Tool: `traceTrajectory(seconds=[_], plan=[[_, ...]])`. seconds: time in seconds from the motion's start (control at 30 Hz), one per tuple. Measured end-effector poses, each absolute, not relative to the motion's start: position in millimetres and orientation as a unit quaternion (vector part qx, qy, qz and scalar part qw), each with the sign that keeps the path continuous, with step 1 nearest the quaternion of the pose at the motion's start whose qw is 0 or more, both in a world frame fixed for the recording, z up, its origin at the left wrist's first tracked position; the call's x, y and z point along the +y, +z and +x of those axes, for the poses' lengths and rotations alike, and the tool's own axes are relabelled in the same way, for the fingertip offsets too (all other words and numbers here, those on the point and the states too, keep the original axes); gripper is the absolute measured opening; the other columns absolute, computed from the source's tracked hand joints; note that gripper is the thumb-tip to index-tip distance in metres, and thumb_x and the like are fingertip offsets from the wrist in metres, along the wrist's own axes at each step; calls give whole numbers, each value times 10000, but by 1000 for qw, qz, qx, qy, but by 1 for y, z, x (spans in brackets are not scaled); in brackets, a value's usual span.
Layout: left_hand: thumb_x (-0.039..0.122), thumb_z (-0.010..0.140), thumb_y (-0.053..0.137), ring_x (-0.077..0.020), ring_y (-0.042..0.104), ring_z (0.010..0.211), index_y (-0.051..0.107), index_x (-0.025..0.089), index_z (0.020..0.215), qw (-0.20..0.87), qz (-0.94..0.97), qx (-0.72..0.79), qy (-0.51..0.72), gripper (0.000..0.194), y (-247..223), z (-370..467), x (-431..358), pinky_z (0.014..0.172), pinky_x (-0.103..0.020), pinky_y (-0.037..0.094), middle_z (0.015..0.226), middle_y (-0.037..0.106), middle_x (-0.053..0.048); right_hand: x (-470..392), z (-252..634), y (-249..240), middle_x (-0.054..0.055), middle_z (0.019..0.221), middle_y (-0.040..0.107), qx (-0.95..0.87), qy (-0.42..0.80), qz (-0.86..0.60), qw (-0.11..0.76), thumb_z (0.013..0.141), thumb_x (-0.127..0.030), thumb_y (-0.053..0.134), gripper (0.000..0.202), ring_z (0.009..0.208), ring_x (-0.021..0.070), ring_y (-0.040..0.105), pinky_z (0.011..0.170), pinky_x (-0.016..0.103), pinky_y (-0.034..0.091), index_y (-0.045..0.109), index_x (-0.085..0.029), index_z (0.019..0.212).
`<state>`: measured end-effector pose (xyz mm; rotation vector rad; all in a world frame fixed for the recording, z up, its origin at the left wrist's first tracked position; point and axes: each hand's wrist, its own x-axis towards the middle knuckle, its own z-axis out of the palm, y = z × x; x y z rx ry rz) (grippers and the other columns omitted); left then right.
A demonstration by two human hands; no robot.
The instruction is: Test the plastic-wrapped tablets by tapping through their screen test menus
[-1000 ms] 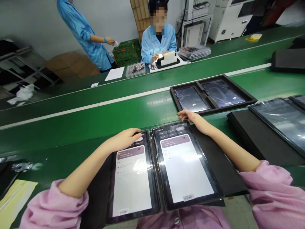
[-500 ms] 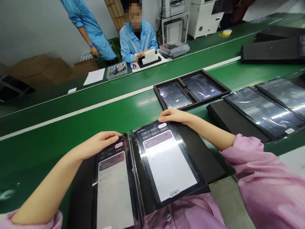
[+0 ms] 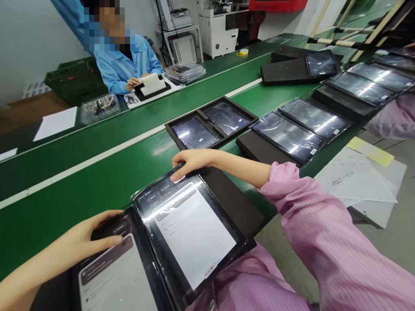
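Two lit tablets in clear film lie side by side on black foam close to my body. My left hand (image 3: 97, 235) is at the far end of the left tablet (image 3: 116, 276), thumb over its screen and fingers bent over the far edge, partly hidden. At the far edge of the right tablet (image 3: 197, 229), my right hand (image 3: 193, 163) pinches it, thumb on the glass and fingers behind. This tablet's left edge meets the left tablet. A black foam board (image 3: 230, 198) shows beneath it on the right. Both screens show a pale page with dark buttons at the top.
Beyond my right hand, a black foam tray (image 3: 168, 134) holds two dark tablets on the green conveyor (image 3: 81, 181). More wrapped tablets (image 3: 288, 134) lie on foam to the right. Papers (image 3: 353, 172) are at the lower right. A person in blue (image 3: 126, 60) works across the line.
The view has swung right. My left thumb now lies over the left screen, and my right thumb reaches further onto the right tablet, which now sits closer against the left one.
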<state>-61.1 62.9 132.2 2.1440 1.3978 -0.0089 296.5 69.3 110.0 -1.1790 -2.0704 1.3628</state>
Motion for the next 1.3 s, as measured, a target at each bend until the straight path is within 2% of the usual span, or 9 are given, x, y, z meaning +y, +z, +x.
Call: traceTrajectory(seconds=[0.13, 0.23, 0.33, 0.43, 0.53, 0.67, 0.8, 0.97, 1.3], plan=[[720, 607, 872, -356, 724, 1124, 714, 310, 1127, 317, 798, 513, -13, 681, 131, -63, 66, 1014, -507, 588, 1157, 786, 32, 69, 292, 105, -6, 914, 639, -798, 383, -446, 130, 491, -243, 1008, 566, 861, 214, 596, 741, 278, 438, 631, -177, 908], [688, 817, 697, -338, 742, 1055, 749, 259, 1026, 305, 793, 526, -31, 480, 138, -58, 69, 1007, -475, 571, 1061, 799, 15, 66, 291, 98, 86, 1090, 670, -789, 293, -522, 139, 695, -203, 912, 397, 1012, 264, 632, 897, 335, 480, 699, -145, 1025], [621, 999, 409, -360, 721, 1110, 753, 241, 1055, 213, 796, 567, 3, 515, 141, -54, 60, 1072, -549, 507, 1068, 791, -12, 46, 299, 90, 133, 1194, 650, -728, 196, -620, 217, 893, -156, 707, 229, 1128, 290, 621, 999, 420, 480, 709, -151, 1122], [580, 1029, 257, -364, 601, 1332, 700, 237, 1250, 176, 834, 522, 29, 602, 135, -52, 38, 1185, -605, 389, 1323, 717, -76, 3, 309, 74, 106, 1168, 651, -728, 187, -611, 248, 893, -250, 733, 204, 1160, 316, 606, 1003, 497, 499, 710, -215, 1092], [583, 1046, 252, -381, 381, 1521, 633, 271, 1372, 201, 870, 447, -53, 590, 128, -49, 14, 1225, -726, 190, 1604, 482, -126, -40, 316, 54, 113, 1267, 628, -724, 161, -614, 269, 889, -413, 746, 182, 1230, 381, 550, 998, 591, 486, 741, -275, 1008], [555, 1087, 299, -438, 160, 1584, 596, 305, 1422, 186, 876, 425, -134, 512, 131, -42, -2, 1162, -825, 1, 1707, 259, -178, -63, 318, 35, 113, 1264, 628, -683, 167, -618, 351, 909, -566, 684, 295, 1234, 383, 550, 1050, 604, 456, 792, -292, 929], [524, 1086, 383, -472, 103, 1582, 595, 299, 1428, 186, 877, 413, -161, 461, 135, -36, -5, 1166, -824, 35, 1709, 229, -210, -58, 320, 31, 111, 1237, 628, -660, 185, -620, 382, 851, -710, 684, 432, 1215, 385, 566, 1073, 603, 445, 800, -294, 843], [442, 1093, 415, -491, 217, 1558, 635, 319, 1381, 149, 887, 411, -148, 383, 127, -33, -6, 1160, -836, 84, 1683, 321, -179, -58, 324, 33, 104, 1237, 620, -655, 204, -625, 372, 810, -749, 714, 463, 1226, 382, 563, 1094, 600, 436, 799, -297, 865], [339, 1107, 328, -443, 390, 1496, 606, 310, 1400, 130, 903, 398, -97, 405, 115, -38, -2, 1151, -818, 196, 1654, 378, -181, -61, 328, 34, 103, 1293, 561, -640, 244, -644, 343, 792, -745, 735, 509, 1313, 399, 482, 1144, 640, 368, 789, -336, 1091]])
